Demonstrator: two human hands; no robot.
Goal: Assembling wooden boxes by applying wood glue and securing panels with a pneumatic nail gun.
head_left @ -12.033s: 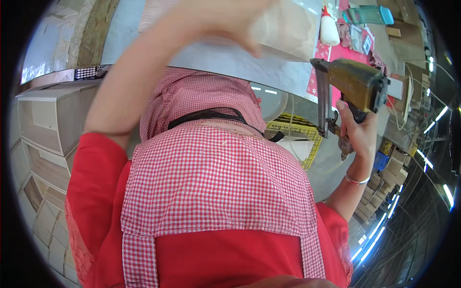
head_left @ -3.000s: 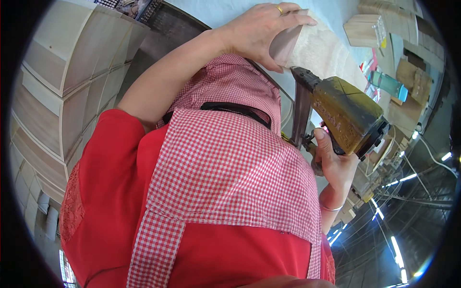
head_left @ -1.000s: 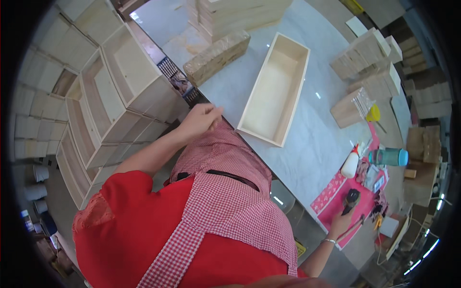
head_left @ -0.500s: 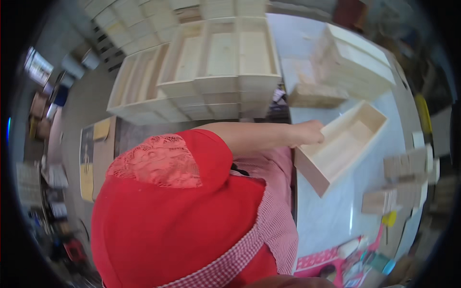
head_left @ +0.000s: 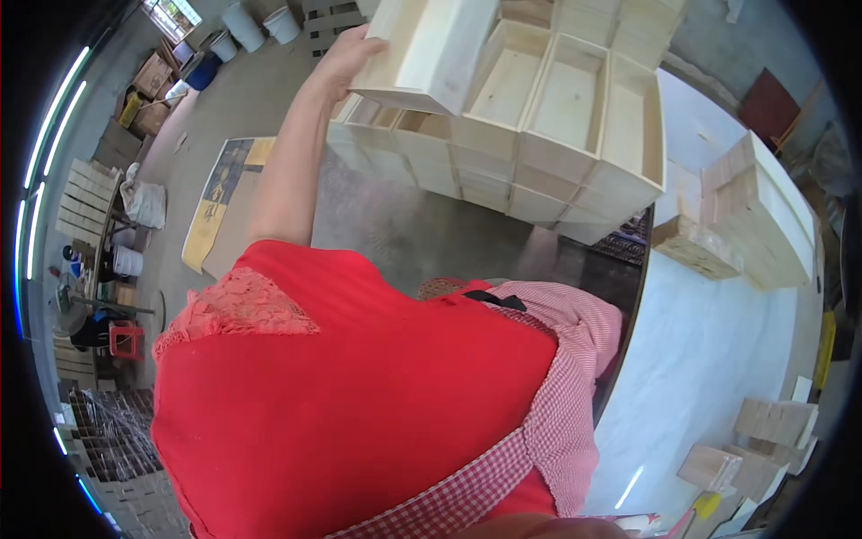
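Note:
My left hand (head_left: 356, 59) reaches far forward with its fingers closed over the edge of a pale wooden box (head_left: 453, 54). The box is long, open-topped and tilted, at the left of a stack of similar wooden boxes (head_left: 557, 157). Whether it rests on the boxes below or hangs just above them, I cannot tell. Part of it is cut off by the top of the picture. My right hand does not show.
A white-topped table (head_left: 709, 346) stands at the right. On it are a larger stack of wooden pieces (head_left: 763, 211), a wooden block (head_left: 696, 245) and several small blocks (head_left: 777, 422). Flattened cardboard (head_left: 220, 202) lies on the floor at left.
My left hand has carried the wooden box from the white table at the right over to the left side of the box stack. The view has turned leftward.

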